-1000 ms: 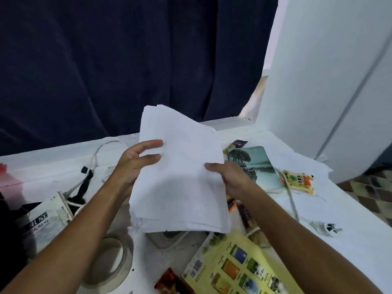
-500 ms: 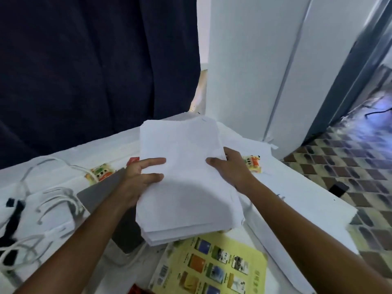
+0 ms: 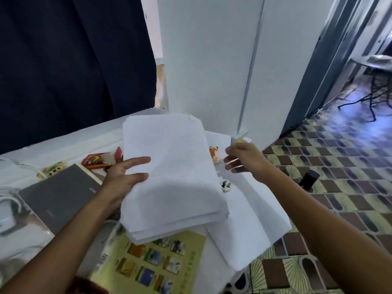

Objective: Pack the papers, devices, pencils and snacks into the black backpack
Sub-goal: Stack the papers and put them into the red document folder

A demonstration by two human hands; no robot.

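Observation:
A thick stack of white papers [image 3: 169,177] is held tilted above the white table [image 3: 63,141]. My left hand [image 3: 125,177] grips its left edge, fingers spread on top. My right hand [image 3: 244,160] hovers just off the stack's right edge, fingers loosely spread and holding nothing. A grey tablet [image 3: 57,198] lies left of the stack. Colourful snack packets [image 3: 97,160] and coloured pencils [image 3: 99,166] lie beyond my left hand. Another small orange packet [image 3: 214,153] peeks out by the stack's right edge. The black backpack is out of view.
A yellow picture leaflet [image 3: 152,266] lies at the near edge under the stack. Loose white sheets [image 3: 244,219] overhang the table's right corner. White cables [image 3: 10,200] sit far left, a plug [image 3: 226,184] beside the stack. A white partition [image 3: 212,60] stands behind; tiled floor lies to the right.
My right hand has let go of the paper stack and moved off to the right. The left hand alone now holds it. The view has swung right.

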